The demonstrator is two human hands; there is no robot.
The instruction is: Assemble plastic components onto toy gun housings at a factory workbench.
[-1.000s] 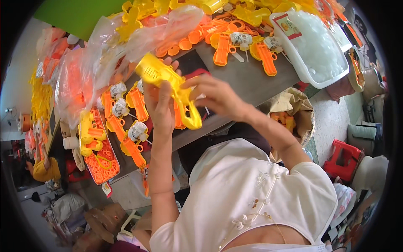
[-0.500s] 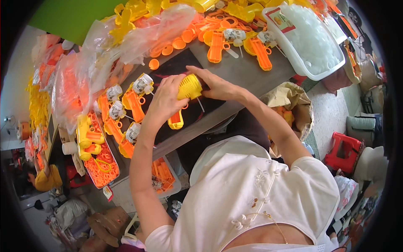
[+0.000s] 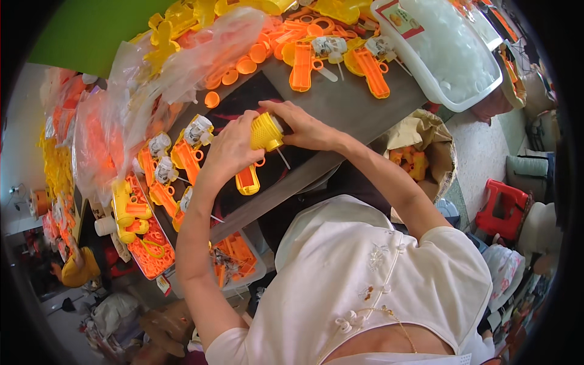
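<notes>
Over the work table, my left hand [image 3: 232, 145] is closed round the far-left side of a toy gun with a yellow ribbed, dotted barrel [image 3: 265, 134]. An orange and yellow grip [image 3: 247, 181] sticks out below that hand, and a thin white stick [image 3: 285, 160] points down from the barrel. My right hand [image 3: 305, 126] curls round the barrel's right end, with fingertips at its far edge and thumb on the near side. A whitish part shows between the fingers there. Several half-built orange toy guns [image 3: 185, 155] with white mechanisms lie left of my left hand.
Orange caps [image 3: 229, 76] and plastic bags [image 3: 182, 67] lie beyond. More half-built guns [image 3: 303, 66] are at the back, beside a white tub [image 3: 447, 103] of clear pieces. A tray of small orange parts [image 3: 159, 258] stands left; a paper sack [image 3: 443, 131] right. A red stool [image 3: 500, 210] is on the floor.
My right hand has closed in on the barrel's right end, where a whitish part now shows. The barrel has tilted slightly, and the whole view has shifted a little.
</notes>
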